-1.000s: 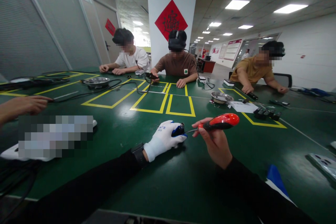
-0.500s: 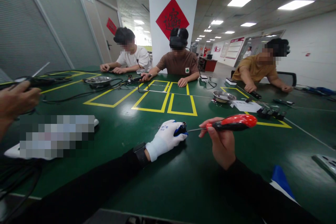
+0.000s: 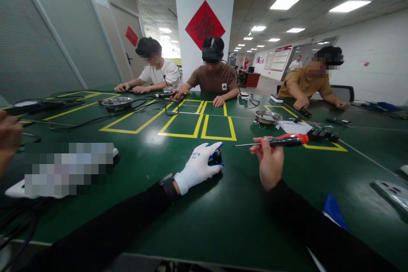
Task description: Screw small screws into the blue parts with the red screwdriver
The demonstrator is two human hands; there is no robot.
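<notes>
My left hand (image 3: 198, 165), in a white glove with blue fingertips, is around a small black part (image 3: 216, 158) with a round metal top, low over the table. Its forefinger stretches past the top of the part and the thumb lies along the near side; the glove hides much of the part. In my bare right hand (image 3: 270, 163) is a screwdriver (image 3: 287, 140) with a red and black handle. Its thin shaft points left, and the tip is in the air, apart from the black part.
Yellow tape frames (image 3: 219, 138) mark the green table (image 3: 153, 216). Steel bowls (image 3: 268, 116), black blocks (image 3: 323, 134) and a white sheet (image 3: 293, 127) lie farther off. A blue-and-white glove (image 3: 334, 211) is by my right sleeve. Several people sit around; a co-worker's hand (image 3: 9, 138) shows at left.
The screwdriver's tip has drawn back from the black part. My left forefinger has straightened, showing more of the part. The co-worker's hand at left has shifted toward the frame edge.
</notes>
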